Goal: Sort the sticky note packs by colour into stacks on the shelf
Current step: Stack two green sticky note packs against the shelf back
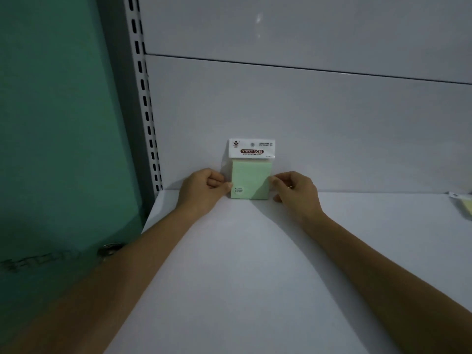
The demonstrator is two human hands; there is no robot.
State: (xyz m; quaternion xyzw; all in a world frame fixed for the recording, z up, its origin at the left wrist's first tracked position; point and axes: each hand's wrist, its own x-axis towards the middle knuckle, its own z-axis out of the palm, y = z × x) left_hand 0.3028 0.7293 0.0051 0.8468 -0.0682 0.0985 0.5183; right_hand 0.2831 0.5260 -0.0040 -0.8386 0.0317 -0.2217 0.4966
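Across the white shelf, I recorded the left hand and right hand each pinching a side edge of the green sticky note pack. The pack stood upright at the shelf's rear, against the back panel.

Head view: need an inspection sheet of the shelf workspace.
Surface: white shelf, bare in the middle and front.
Job's things: green pack upright at the rear, against the back panel, with its header card on top. A yellow pack lies on the shelf at the right edge, cut off by the frame.
Clutter: nothing seen.
Hands: left hand pinches the green pack's left side and right hand pinches its right side.
Cables: nothing seen.
Surroundings: slotted upright at the shelf's left, and a teal panel beyond it.
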